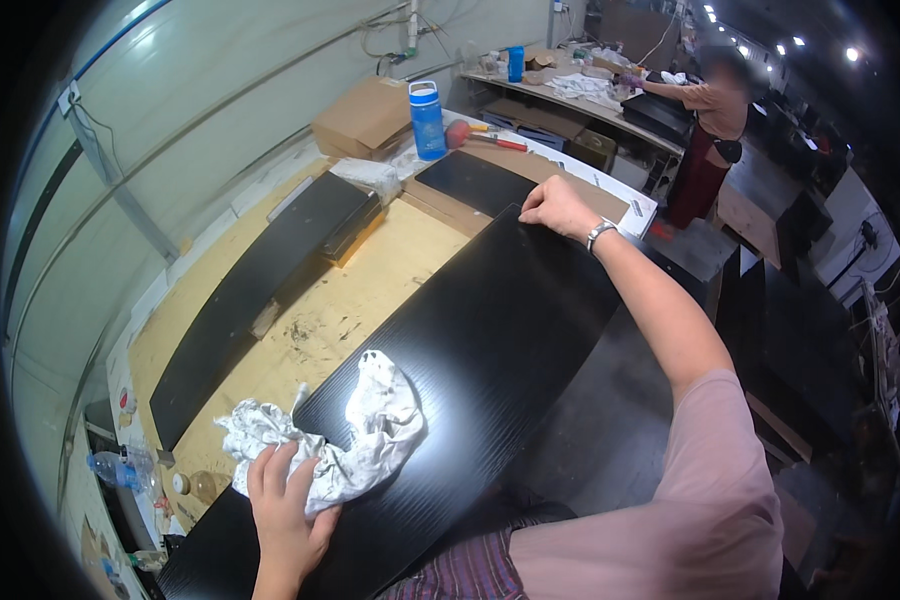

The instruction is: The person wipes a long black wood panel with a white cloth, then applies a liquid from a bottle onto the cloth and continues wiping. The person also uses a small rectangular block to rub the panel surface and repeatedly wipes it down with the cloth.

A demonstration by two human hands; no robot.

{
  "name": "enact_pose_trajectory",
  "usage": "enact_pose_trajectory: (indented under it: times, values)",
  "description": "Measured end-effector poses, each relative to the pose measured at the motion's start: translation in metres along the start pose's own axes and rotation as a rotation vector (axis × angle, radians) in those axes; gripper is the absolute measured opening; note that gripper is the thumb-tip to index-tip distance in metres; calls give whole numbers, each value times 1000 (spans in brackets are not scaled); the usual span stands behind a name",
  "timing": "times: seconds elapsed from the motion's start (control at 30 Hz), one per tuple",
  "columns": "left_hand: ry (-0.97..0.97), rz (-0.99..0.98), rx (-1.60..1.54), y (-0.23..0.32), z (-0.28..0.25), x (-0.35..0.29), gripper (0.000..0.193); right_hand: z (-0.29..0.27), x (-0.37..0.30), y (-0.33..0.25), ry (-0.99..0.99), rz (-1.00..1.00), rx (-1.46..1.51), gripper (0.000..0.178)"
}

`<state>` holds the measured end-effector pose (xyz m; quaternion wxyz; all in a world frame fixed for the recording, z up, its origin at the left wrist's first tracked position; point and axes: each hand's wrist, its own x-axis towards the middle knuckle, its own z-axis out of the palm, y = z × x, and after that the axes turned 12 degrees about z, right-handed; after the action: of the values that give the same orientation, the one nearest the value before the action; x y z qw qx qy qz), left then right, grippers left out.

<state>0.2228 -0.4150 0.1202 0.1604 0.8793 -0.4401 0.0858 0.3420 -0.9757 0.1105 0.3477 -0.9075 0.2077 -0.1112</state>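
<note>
A long black panel (450,330) with a fine wood grain lies slantwise across the bench before me. My left hand (288,500) presses on a crumpled white cloth (375,420) with dark specks, its fingers curled into the fabric near the panel's left edge. At the panel's far end my right hand (562,208) has thumb and fingers pinched together at the corner. Whether anything small sits between those fingertips is hidden.
A curved black piece (250,290) rests on the yellowish bench top (340,315). Beyond stand a cardboard box (362,118), a blue bottle (427,122) and a smaller black board (475,182). Plastic bottles (120,470) lie at the left. A co-worker (715,120) stands at another table (580,95).
</note>
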Motion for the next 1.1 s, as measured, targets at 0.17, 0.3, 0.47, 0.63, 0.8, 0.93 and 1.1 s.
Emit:
enact_pose_trajectory:
  times: [0.17, 0.3, 0.47, 0.63, 0.8, 0.93, 1.1]
  values:
    - [-11, -43, 19, 7, -1, 2, 55, 8, 11, -5, -87, 20, 26, 15]
    - [-7, -51, 29, 8, 1, 1, 57, 1, 20, 0, -218, 107, 144, 13]
    - [-1, -53, 28, 10, 2, 3, 57, -4, 24, -3, -265, 143, 100, 12]
    - [-4, -51, 36, 9, 2, 2, 57, -3, 22, -3, -255, 133, 124, 12]
    - [42, -17, 40, 9, 3, 3, 52, -1, 20, -6, -248, 142, 126, 10]
    - [181, 22, -34, -13, -2, -14, 38, 0, 17, -4, -215, 107, 95, 11]
    - [485, -770, 96, -67, -60, -153, 51, 0, 3, 22, 70, 20, -95, 40]
